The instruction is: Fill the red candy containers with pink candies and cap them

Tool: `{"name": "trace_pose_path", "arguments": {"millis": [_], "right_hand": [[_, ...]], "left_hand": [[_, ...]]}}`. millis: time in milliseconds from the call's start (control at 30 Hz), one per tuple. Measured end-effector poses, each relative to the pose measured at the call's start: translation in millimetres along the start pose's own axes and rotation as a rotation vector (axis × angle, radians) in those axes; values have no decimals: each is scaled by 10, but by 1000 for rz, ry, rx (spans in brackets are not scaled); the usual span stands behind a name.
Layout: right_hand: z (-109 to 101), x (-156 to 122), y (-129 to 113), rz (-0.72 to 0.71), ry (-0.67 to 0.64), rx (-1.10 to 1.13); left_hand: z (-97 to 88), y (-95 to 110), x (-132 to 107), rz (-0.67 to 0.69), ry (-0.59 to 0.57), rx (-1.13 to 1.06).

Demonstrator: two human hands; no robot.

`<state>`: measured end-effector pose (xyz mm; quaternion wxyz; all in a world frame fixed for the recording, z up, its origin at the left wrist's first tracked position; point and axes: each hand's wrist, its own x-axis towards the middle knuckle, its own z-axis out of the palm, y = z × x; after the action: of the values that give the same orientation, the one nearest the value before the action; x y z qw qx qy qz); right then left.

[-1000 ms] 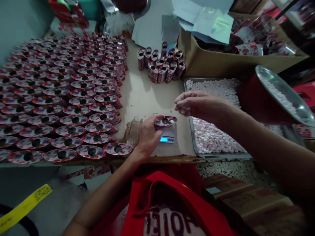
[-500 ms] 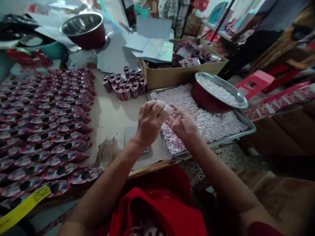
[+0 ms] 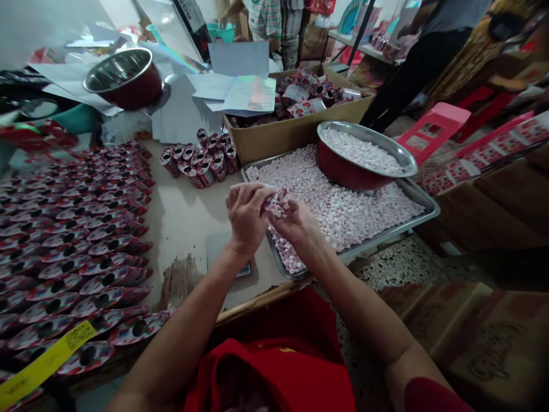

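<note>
Over the near left corner of the metal tray [image 3: 283, 273], my left hand [image 3: 247, 216] is wrapped round a small red-and-white printed packet [image 3: 277, 201]. The fingers of my right hand [image 3: 300, 222] are curled against the packet's right end, thumb on top. Whether any loose pieces lie in that palm is hidden. Small pale pink candy-like pieces [image 3: 309, 171] cover the tray. A dark red metal bowl [image 3: 351, 170], heaped with the same pieces, sits tilted in the tray. Left of the tray, a small flat scale [image 3: 217, 246] lies partly under my left forearm.
Rows of printed packets [image 3: 86, 246] stand on the left. A cluster of small printed tubes [image 3: 201, 166] stands behind my hands. A cardboard box [image 3: 261, 137] holds more packaging. Another metal bowl [image 3: 146, 86] is farther back. A red stool [image 3: 437, 129] and a person's legs [image 3: 398, 80] are beyond.
The view has shifted, so the table sits further left. My hands have turned slightly and the printed packet now shows between them. My right fingers have opened a little.
</note>
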<state>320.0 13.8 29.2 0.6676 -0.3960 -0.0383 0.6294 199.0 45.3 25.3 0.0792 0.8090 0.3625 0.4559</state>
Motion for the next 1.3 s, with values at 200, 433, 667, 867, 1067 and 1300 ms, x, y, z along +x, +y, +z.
{"name": "trace_pose_path", "arguments": {"millis": [200,433,667,867,1067,1300], "right_hand": [[-31,-124,-116,118,181,170],[-117,-115,-304,53,-66,-160],[194,-161,-168,251,-170,-368],[334,-266,-216,258,-192,-551],[669,-317,56,209,-425,-836],[944,-291,161,209,-458,-1022]], "left_hand": [[-197,-155,-45,-475,-4,-423],[-1036,-335,-735,-741,-154,-295],[-1302,-370,-945,-642,-208,-83],[-2210,-329,-701,-326,-167,132],[-2347,-701,-444,-211,-336,90],[-1825,-1101,-474,-233,-552,-124]]}}
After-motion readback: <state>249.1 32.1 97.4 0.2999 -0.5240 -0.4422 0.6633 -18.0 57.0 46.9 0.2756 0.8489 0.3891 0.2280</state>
